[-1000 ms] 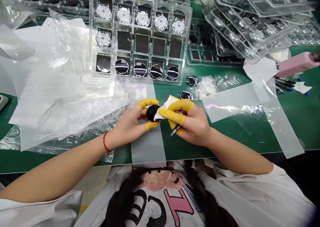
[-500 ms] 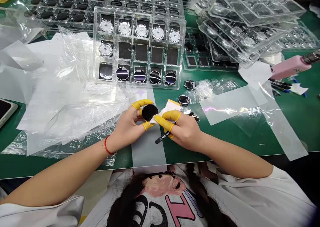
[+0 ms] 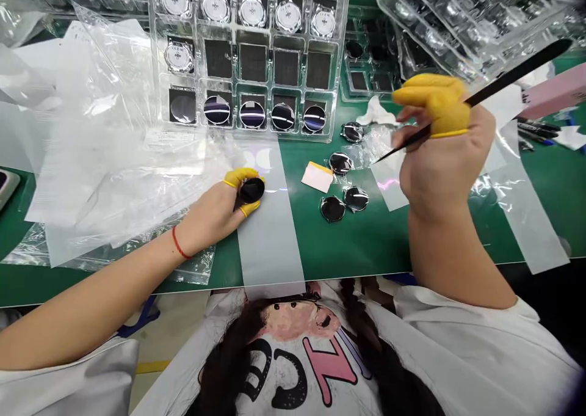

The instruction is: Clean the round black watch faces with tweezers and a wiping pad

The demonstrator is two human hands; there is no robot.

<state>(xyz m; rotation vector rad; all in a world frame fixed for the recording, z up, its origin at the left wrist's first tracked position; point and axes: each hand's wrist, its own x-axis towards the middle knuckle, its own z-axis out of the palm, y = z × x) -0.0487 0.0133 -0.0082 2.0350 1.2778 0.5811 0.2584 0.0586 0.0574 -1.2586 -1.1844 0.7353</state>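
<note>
My left hand, in yellow finger cots on the thumb and fingers, grips a round black watch face by its edge over the pale sheet. Raised at the right, my right hand is closed round black tweezers, whose tip points down and left. Below that tip lies clear crumpled film. Between my hands rest a pink-white pad with a yellow edge and several dark round watch parts. A crumpled white cloth lies just behind them.
A clear compartment tray of watch parts stands behind my left hand. Plastic bags and sheets cover the left side. Stacked trays, a pink bottle and pens are at the right.
My right hand has left the watch face and moved up and right with the tweezers; the white cloth now lies on the table. My left hand has shifted left with the watch face.
</note>
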